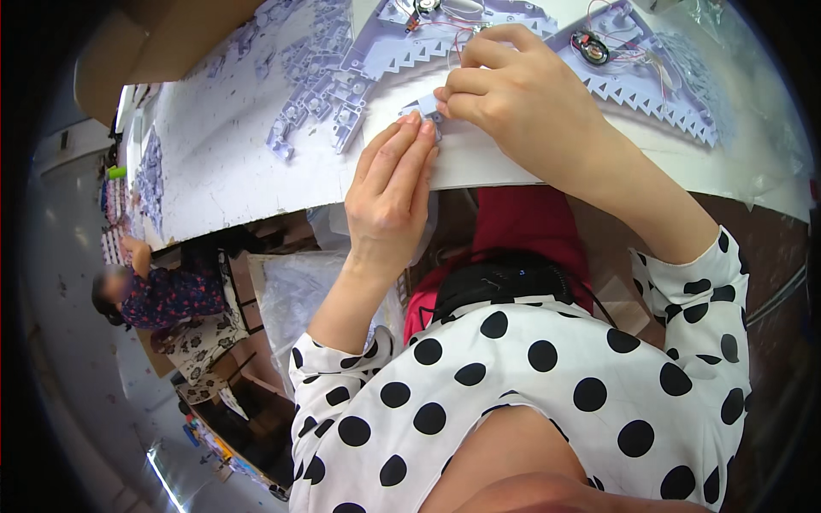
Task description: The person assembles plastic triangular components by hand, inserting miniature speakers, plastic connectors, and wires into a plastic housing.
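Observation:
A small pale lavender plastic part (421,106) lies at the table's near edge between my hands. My left hand (389,175) presses it with straight fingers held together, its fingertips covering the near end. From the right, my right hand (522,98) curls over, closed, with finger and thumb tips against the part's right end; what else it may pinch is hidden. Just beyond is a lavender plastic shell (393,53) with a sawtooth edge, red wires and a round speaker. A second toothed shell (646,94) sits to the right, holding a black round speaker (590,48) and wires.
Many small lavender plastic parts (312,94) are heaped left of the shells on the white table (231,162). Clear plastic bags (753,120) are at the right. A cardboard box (128,60) stands far left. Another person (175,286) sits at the table's left side.

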Tool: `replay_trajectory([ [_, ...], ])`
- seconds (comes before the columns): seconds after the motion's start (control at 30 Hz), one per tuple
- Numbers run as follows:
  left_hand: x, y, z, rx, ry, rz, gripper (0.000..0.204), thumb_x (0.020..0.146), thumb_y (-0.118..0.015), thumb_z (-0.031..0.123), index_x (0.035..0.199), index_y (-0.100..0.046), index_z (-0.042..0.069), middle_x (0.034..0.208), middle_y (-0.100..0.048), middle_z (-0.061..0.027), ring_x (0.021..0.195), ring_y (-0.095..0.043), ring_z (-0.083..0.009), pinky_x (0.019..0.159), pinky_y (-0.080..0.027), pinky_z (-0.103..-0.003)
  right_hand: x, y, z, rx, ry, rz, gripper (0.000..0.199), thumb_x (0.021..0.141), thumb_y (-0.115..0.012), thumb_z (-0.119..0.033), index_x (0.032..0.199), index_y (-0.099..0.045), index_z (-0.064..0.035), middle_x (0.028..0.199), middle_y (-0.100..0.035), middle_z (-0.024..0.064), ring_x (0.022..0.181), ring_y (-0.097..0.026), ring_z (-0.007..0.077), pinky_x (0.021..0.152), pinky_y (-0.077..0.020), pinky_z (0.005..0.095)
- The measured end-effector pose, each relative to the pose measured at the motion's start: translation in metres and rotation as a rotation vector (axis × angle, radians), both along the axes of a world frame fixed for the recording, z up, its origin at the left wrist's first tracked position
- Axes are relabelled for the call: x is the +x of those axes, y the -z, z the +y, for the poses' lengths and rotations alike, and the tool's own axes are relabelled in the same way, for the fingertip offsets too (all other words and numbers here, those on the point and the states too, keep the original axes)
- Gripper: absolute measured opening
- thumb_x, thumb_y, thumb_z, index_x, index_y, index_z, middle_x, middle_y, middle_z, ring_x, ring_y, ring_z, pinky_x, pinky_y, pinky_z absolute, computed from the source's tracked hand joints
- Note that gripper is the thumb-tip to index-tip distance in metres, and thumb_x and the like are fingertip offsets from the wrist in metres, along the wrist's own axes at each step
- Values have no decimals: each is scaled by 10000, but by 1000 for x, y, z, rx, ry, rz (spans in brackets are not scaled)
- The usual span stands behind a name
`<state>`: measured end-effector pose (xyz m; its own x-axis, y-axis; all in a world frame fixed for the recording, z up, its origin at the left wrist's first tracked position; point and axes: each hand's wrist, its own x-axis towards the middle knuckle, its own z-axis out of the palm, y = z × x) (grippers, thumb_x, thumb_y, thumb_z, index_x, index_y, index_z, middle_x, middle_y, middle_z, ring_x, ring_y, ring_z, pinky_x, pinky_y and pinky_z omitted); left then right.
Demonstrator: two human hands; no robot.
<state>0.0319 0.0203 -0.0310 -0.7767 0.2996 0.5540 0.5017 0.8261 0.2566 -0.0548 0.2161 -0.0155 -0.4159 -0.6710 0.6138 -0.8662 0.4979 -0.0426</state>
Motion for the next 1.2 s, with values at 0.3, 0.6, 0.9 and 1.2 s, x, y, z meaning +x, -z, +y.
replay_trajectory([
  [0.3,3,-16,-9,15,8,-130,240,879,-740,52,1114,-729,6,1169,-679,-167,1122,-654,-341,942,-553,-417,4,15,-12,14,-15,61,114,764,-704,-116,874,-696,-87,943,-686,35,1063,-616,224,1041,-446,442],
  [0.6,-10,-39,-33,332,-54,-96,269,909,-710,33,1177,-735,49,1249,-669,-136,1259,-589,-301,1064,-460,-399,3,29,-12,-120,51,-52,169,743,-741,-72,874,-643,-115,921,-674,39,1049,-614,268,957,-458,428],
  [0.9,-41,-40,-42,576,-76,-114,224,957,-675,52,1171,-729,14,1164,-727,-123,1161,-657,-234,1018,-488,-348,5,8,-4,-476,14,-315,200,760,-784,-80,949,-738,-125,909,-669,58,995,-621,281,902,-474,400],
  [1.2,-31,-32,-45,713,-182,-109,241,1002,-617,15,1227,-688,-35,1148,-729,-123,1120,-669,-178,1023,-500,-302,-75,-49,-42,-236,180,-433,179,801,-747,-176,962,-743,-99,850,-703,66,954,-637,284,875,-486,414],
])
